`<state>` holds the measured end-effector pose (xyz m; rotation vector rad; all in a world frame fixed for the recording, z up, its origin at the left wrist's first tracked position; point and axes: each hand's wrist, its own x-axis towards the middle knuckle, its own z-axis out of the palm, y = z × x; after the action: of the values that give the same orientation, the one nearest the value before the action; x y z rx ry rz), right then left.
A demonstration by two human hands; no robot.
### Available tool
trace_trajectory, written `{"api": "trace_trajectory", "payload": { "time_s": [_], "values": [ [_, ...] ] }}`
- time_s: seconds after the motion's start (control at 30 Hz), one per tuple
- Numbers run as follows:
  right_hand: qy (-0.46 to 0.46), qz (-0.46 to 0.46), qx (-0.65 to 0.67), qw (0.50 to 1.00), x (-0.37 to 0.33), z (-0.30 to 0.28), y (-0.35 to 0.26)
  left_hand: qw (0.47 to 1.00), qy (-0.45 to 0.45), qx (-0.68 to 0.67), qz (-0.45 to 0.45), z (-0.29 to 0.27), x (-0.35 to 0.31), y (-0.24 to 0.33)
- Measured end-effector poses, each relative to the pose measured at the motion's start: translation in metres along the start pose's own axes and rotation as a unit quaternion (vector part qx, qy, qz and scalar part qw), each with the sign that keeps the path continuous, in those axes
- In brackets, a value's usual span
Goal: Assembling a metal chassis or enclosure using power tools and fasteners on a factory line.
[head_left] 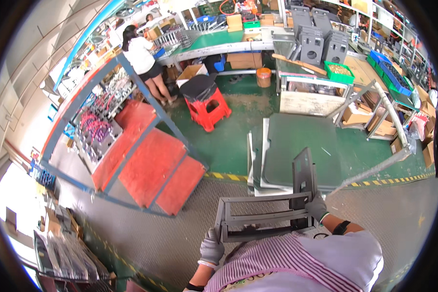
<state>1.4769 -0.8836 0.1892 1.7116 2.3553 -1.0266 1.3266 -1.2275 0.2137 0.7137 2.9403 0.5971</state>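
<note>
A dark grey metal frame with long crossbars is held level in front of my body. My left hand, in a grey glove, is closed round its left end. At the right end my right hand, gloved the same way, grips the frame's edge. A dark upright plate with cut-outs rises at that end; whether it is joined to the frame I cannot tell. Just beyond the frame lies a stack of large flat panels, the top one dark green-grey.
To the left stands a blue-framed cart with red boards. Farther off are a red stool, an orange bucket and a person at a workbench. A metal rail slants up on the right.
</note>
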Motion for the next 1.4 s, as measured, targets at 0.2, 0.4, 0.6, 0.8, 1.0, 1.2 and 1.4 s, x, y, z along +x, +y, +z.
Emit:
{"api": "trace_trajectory", "payload": {
  "time_s": [0.2,0.4,0.6,0.8,1.0,1.2,1.4],
  "values": [
    [-0.018,0.018,-0.014,1.000,0.051,0.023,-0.118,0.995,-0.084,-0.031,-0.042,-0.030,0.121,-0.046],
    [0.053,0.077,-0.030,0.995,0.106,0.054,-0.204,0.993,-0.099,-0.050,0.042,-0.028,0.266,-0.084],
    [0.098,0.152,0.048,0.982,0.127,0.071,-0.281,0.977,-0.186,-0.012,0.101,-0.043,0.428,-0.101],
    [0.104,0.209,0.092,0.968,0.193,0.064,-0.346,0.964,-0.226,-0.035,0.138,-0.016,0.553,-0.091],
    [0.109,0.164,0.032,0.980,0.365,0.052,-0.438,0.977,-0.161,-0.068,0.122,0.034,0.693,-0.067],
    [0.051,0.046,-0.009,0.998,0.506,0.004,-0.560,0.987,-0.145,-0.066,-0.023,0.006,0.800,-0.024],
    [0.006,-0.027,-0.058,0.998,0.630,0.002,-0.667,0.986,-0.113,-0.056,-0.110,0.010,0.897,-0.010]
  ]
}}
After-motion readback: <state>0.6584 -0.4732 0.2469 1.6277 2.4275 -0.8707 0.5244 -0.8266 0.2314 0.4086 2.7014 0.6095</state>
